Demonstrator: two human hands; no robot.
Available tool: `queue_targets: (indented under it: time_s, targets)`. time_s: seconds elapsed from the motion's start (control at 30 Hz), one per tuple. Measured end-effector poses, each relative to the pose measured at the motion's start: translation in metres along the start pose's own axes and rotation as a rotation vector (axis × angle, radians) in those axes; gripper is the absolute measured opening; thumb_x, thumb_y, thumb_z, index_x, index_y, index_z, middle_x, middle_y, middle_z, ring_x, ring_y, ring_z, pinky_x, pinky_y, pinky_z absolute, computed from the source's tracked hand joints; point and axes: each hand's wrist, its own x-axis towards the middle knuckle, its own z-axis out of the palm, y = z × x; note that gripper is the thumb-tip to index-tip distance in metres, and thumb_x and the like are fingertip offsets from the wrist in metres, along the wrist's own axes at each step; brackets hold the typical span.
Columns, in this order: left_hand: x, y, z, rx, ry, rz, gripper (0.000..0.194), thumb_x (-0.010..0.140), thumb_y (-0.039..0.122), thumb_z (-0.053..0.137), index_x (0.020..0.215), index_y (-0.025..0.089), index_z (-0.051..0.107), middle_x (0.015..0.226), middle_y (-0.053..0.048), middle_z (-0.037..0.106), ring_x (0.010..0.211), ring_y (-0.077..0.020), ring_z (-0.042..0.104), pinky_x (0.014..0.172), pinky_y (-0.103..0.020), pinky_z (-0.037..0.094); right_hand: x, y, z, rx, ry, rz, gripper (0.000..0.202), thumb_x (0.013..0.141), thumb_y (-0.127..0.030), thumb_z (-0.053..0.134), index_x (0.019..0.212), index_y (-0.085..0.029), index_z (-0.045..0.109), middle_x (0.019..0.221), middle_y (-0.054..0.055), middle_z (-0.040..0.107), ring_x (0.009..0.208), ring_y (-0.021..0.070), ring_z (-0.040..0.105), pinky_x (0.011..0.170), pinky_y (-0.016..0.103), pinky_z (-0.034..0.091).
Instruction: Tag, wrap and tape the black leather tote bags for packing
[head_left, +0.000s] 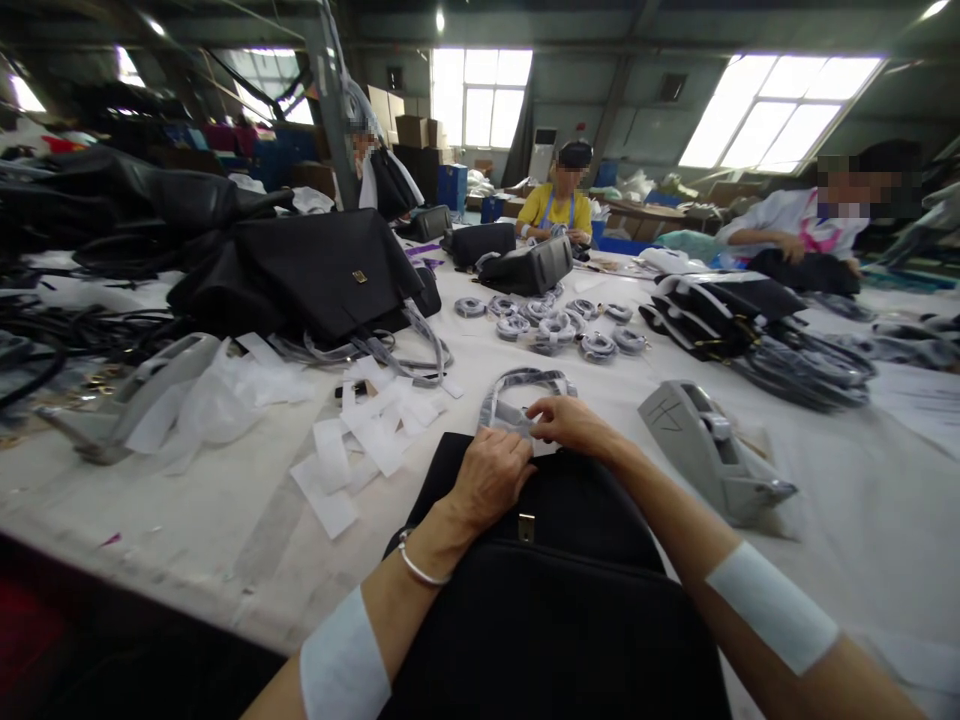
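A black handbag with a small gold clasp lies in front of me on the white table. Its handle, wrapped in clear film, arches up from the far edge. My left hand rests on the bag's top edge and pinches the base of the handle. My right hand grips the wrapping on the handle right next to it. Both forearms carry a strip of white tape, and the left wrist wears a thin bracelet.
A grey tape dispenser stands to the right, another to the left. White paper slips lie scattered left of the bag. Wrapped strap rolls and black bags sit farther back. Other people work at the far end.
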Motion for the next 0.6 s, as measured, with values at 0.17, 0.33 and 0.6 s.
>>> queue_targets:
  time_s: [0.17, 0.33, 0.6]
  targets:
    - [-0.005, 0.005, -0.014, -0.01, 0.15, 0.06, 0.022, 0.098, 0.028, 0.044, 0.083, 0.019, 0.058, 0.079, -0.004, 0.06, 0.079, -0.0198, 0.056, 0.075, -0.036, 0.039, -0.023, 0.009, -0.024, 0.285, 0.068, -0.01, 0.034, 0.076, -0.029, 0.067, 0.106, -0.013, 0.07, 0.076, 0.003, 0.069, 0.065, 0.0147, 0.061, 0.058, 0.022, 0.045]
    - [-0.009, 0.007, -0.024, -0.02, 0.331, 0.098, 0.022, 0.097, 0.024, 0.046, 0.079, 0.019, 0.058, 0.069, -0.001, 0.057, 0.07, -0.0166, 0.051, 0.069, -0.034, 0.035, -0.039, -0.012, -0.046, 0.075, -0.151, -0.117, 0.026, 0.073, -0.031, 0.067, 0.093, -0.018, 0.077, 0.073, 0.0, 0.07, 0.07, 0.0169, 0.06, 0.064, 0.024, 0.044]
    - [-0.012, 0.017, -0.025, -0.086, 0.352, 0.178, 0.018, 0.094, 0.019, 0.05, 0.077, 0.019, 0.057, 0.066, 0.0, 0.057, 0.067, -0.0155, 0.05, 0.07, -0.033, 0.036, -0.027, -0.047, -0.026, -0.444, -0.582, -0.101, 0.019, 0.053, 0.0, 0.06, 0.051, -0.017, 0.067, 0.041, -0.006, 0.051, 0.045, 0.0118, 0.045, 0.048, 0.022, 0.037]
